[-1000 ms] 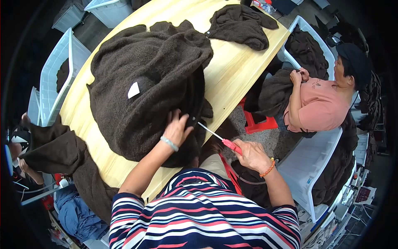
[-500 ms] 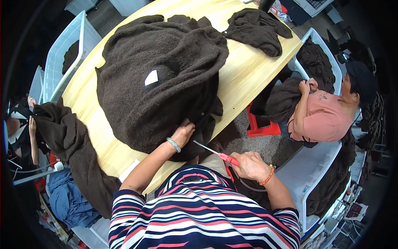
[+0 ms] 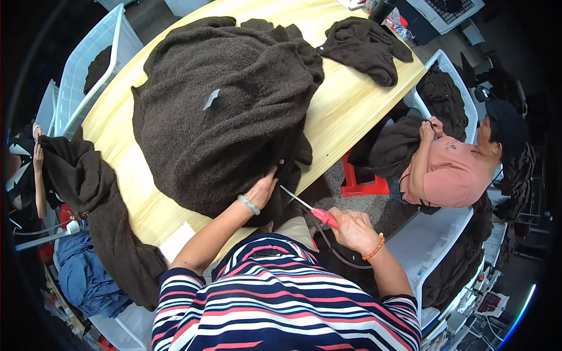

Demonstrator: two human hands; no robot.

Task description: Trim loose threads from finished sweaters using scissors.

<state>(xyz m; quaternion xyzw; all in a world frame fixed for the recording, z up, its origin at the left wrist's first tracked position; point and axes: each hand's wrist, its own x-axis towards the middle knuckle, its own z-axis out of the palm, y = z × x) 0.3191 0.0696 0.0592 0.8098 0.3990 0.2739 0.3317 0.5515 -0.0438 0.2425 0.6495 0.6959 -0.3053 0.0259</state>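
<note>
A large dark brown knit garment [image 3: 222, 128] lies bunched on a pale wooden table [image 3: 339, 117]. My left hand [image 3: 261, 190], a pale bangle at its wrist, holds the garment's near right part, with fingertips partly hidden by cloth. A small round button [image 3: 281, 161] shows just beyond those fingers. In my right hand [image 3: 354, 230] is a red-handled tool [image 3: 324, 217] with a thin metal shaft. Its tip points at the cloth beside my left hand; whether it touches is unclear. On the garment a small white label [image 3: 211, 99] stands up.
Another brown knit piece [image 3: 366, 50] lies at the table's far right. Brown fabric [image 3: 111, 205] hangs over the left edge, held by a person there. To the right, a person in a pink top [image 3: 453, 172] handles brown cloth beside white bins [image 3: 439, 251] and a red stool [image 3: 363, 181].
The tool's tip has come nearer the garment and my left hand. My left fingers have shifted along the cloth, baring the button more. The label, flatter before, now stands up.
</note>
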